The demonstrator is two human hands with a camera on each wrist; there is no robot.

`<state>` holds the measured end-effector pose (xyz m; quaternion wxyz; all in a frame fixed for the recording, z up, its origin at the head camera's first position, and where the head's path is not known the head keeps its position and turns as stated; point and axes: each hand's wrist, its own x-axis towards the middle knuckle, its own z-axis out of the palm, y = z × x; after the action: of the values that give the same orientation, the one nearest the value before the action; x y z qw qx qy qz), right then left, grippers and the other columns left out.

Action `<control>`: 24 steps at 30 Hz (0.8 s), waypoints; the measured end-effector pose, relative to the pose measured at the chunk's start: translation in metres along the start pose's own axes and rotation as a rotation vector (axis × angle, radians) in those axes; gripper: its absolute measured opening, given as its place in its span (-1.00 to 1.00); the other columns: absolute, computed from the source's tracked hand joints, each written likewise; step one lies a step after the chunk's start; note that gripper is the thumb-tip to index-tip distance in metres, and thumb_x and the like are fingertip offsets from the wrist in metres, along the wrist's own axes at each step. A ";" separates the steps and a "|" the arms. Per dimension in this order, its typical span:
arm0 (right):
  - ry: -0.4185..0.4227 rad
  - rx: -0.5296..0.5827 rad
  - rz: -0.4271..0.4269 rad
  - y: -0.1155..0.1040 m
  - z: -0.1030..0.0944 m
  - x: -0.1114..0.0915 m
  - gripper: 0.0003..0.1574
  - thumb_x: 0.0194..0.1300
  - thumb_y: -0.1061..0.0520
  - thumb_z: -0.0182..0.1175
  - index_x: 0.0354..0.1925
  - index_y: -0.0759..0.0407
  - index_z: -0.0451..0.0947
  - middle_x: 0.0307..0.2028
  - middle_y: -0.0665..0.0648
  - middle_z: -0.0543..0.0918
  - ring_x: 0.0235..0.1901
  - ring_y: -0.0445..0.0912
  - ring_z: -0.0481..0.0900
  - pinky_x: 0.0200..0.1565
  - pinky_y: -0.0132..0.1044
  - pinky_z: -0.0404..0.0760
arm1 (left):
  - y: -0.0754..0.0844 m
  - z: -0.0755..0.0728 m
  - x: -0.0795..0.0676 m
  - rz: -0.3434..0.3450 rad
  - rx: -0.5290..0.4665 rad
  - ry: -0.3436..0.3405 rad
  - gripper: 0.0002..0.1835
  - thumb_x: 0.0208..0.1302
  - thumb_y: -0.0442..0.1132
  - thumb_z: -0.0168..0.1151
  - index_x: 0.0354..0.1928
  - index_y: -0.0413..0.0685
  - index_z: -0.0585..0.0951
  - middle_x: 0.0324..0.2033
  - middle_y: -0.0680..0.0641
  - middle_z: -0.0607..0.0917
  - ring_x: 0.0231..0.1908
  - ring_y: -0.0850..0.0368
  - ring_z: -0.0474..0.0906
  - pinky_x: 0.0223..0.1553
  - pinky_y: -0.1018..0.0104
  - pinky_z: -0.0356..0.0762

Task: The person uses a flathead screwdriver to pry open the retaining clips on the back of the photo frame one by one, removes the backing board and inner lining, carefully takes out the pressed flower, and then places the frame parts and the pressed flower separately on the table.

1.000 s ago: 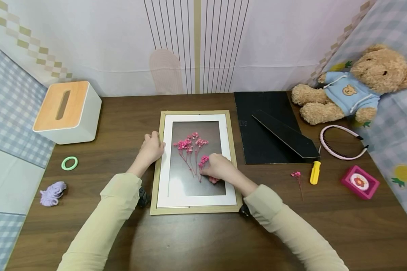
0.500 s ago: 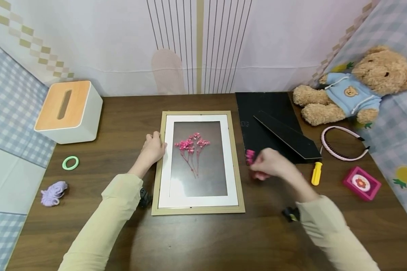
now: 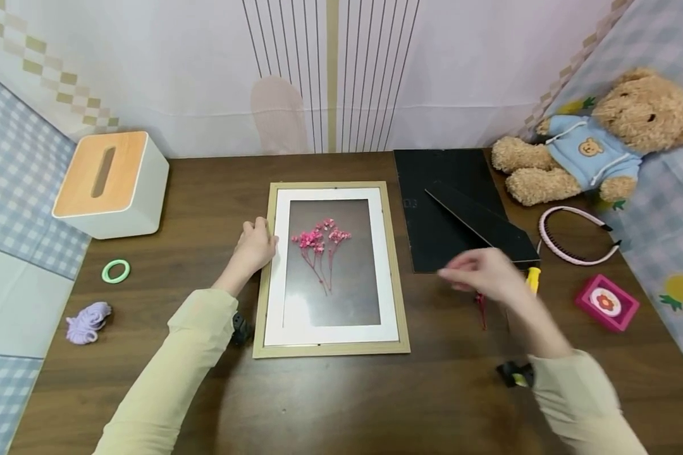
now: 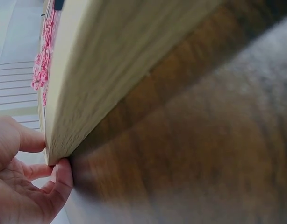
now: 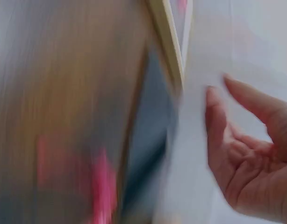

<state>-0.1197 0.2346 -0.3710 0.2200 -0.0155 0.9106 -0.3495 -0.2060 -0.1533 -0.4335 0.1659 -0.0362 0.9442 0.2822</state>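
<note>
My left hand (image 3: 254, 245) holds the left side of a light wooden picture frame (image 3: 403, 316), thumb on top and fingers at its edge in the left wrist view. The frame lies flat, with a white mat (image 3: 388, 278) round its pane. Pink dried flowers (image 3: 313, 239) with thin stems lie inside the mat's opening. Right of the frame, my right hand (image 3: 484, 273) hovers above the table; the right wrist view shows thumb and fingertips apart with nothing between them. Just below it lies a red flower stem (image 3: 482, 313), its upper part hidden by the hand.
A black backing board (image 3: 438, 234) with its stand (image 3: 484, 224) lies to the right of the frame. Beyond are a yellow-handled screwdriver (image 3: 533, 279), a headband (image 3: 580, 260), a pink box (image 3: 606, 303) and a teddy bear (image 3: 592, 151). A tissue box (image 3: 114, 189), green ring (image 3: 116, 271) and purple yarn (image 3: 88, 323) stand left.
My right hand has lifted a pink flower sprig out of the frame, carried it right and let it go on the table. The left hand has stayed on the frame.
</note>
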 end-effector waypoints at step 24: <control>-0.146 0.441 0.143 -0.052 0.059 0.060 -0.63 0.18 0.21 0.22 -0.19 0.57 0.53 -0.76 -0.07 0.57 -0.75 -0.33 0.51 -0.63 -0.50 0.54 | 0.001 0.002 -0.003 0.032 -0.026 0.007 -0.47 0.37 -0.18 -0.08 0.27 -0.35 0.15 0.15 -0.49 0.24 0.06 -0.41 0.37 0.06 -0.15 0.40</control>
<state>-0.1558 0.1473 -0.4003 0.3074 0.0721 0.7927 -0.5214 -0.2032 -0.1513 -0.4338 0.1577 -0.0243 0.9415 0.2969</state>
